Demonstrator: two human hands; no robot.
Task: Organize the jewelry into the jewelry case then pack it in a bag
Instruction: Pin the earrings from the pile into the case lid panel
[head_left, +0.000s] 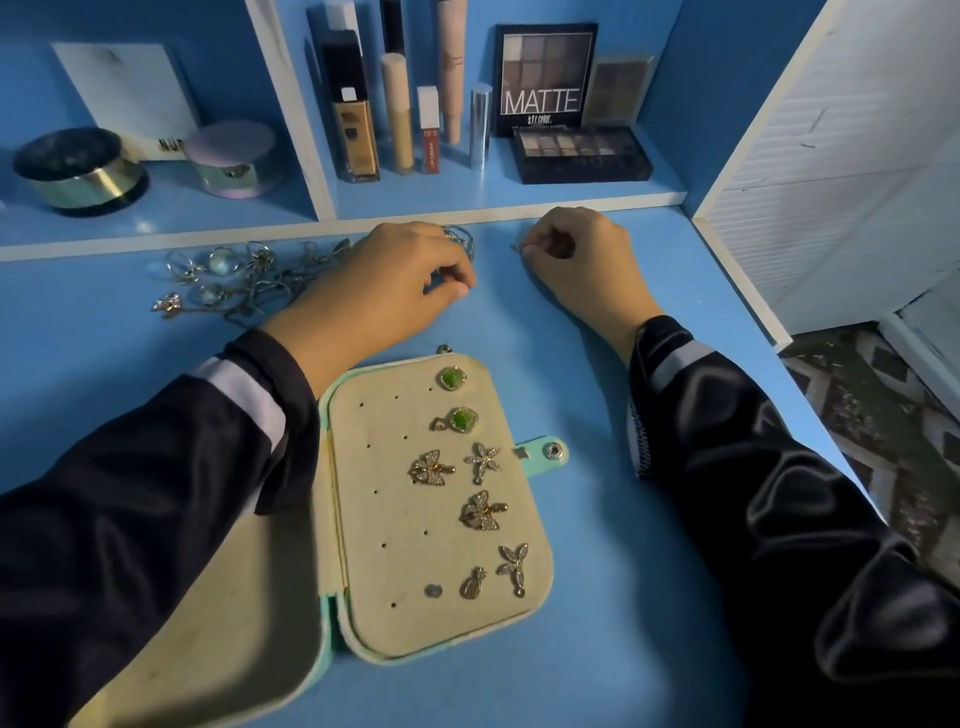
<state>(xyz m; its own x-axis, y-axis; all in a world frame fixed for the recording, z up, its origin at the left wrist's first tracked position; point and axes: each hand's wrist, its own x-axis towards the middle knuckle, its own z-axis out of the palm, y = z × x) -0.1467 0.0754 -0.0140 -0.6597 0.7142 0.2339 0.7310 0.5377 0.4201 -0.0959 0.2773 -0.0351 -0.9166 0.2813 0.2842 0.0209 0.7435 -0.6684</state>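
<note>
A mint jewelry case lies open on the blue table. Its beige earring panel carries several earrings: two green stones, butterflies, a flower, a leaf, a pineapple. A pile of silver rings and chains lies at the back left. My left hand rests beside that pile, its fingertips pinching something tiny that I cannot make out, and a ring shows behind its knuckles. My right hand pinches a small earring just above the table. No bag is in view.
A shelf ledge behind the hands holds makeup bottles, eyeshadow palettes and two round jars. A white panel bounds the table on the right, with patterned floor below it.
</note>
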